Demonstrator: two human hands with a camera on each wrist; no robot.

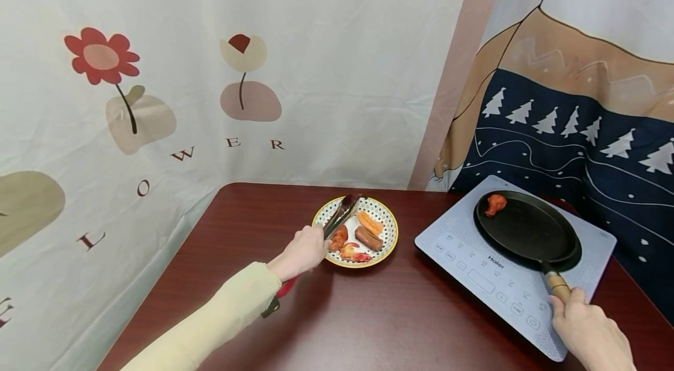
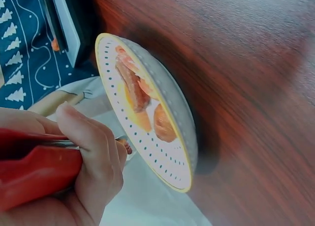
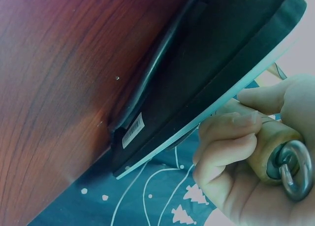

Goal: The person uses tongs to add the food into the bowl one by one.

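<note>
My left hand point(image 1: 301, 251) grips a pair of metal tongs point(image 1: 337, 220) with a red handle point(image 2: 44, 172). The dark tong ends reach over the far rim of a dotted plate point(image 1: 391, 245) with a yellow edge; I cannot tell whether they hold any food. On the plate lie a sausage point(image 1: 368, 238), an orange-yellow strip point(image 1: 370, 223), a red-and-white shrimp point(image 1: 354, 253) and a rounded brown piece point(image 1: 339, 238). My right hand point(image 1: 594, 330) is wrapped round the wooden handle point(image 1: 557, 284) of a black frying pan point(image 1: 537, 230). One reddish-brown chicken piece point(image 1: 495, 205) sits near the pan's far left edge.
Under the pan is a pale induction cooktop point(image 1: 474, 268) with touch controls, at the right of the brown table point(image 1: 379, 312). Behind the table hang a white flower-printed curtain point(image 1: 337, 67) and a dark blue cloth point(image 1: 558, 154) with white trees.
</note>
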